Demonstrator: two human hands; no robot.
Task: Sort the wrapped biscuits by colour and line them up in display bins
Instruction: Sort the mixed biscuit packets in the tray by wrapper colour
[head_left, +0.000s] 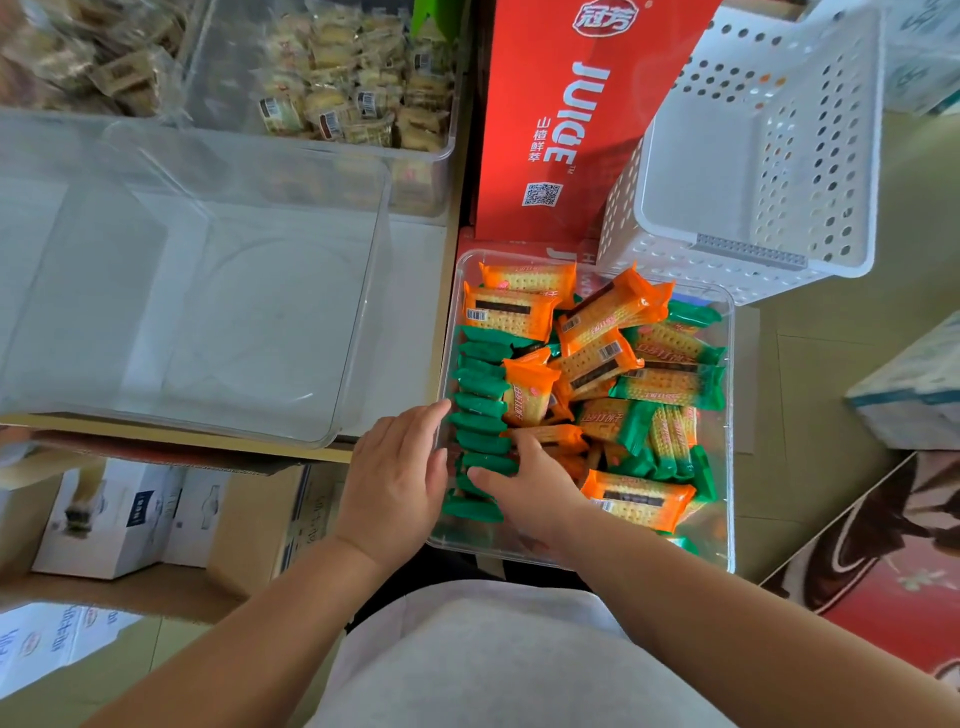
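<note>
Two hands flank upright row of green-wrapped biscuits (480, 415), 9 o'clock side of clear plastic bin (727, 415): left hand (397, 480) flat outside wall, right hand (530, 483) pressing, holding nothing. Risk: loose orange-wrapped biscuits (597, 353) slide in, row topples.

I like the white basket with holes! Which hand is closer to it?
Right. The right hand lies inside the clear bin, below the white basket. The left hand sits at the bin's left wall, farther over from the basket.

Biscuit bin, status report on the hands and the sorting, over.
Left hand flat on clear bin wall, right hand steadying green row. Both open. Orange packets and green ones loose, unsorted. Nothing blocking.
</note>
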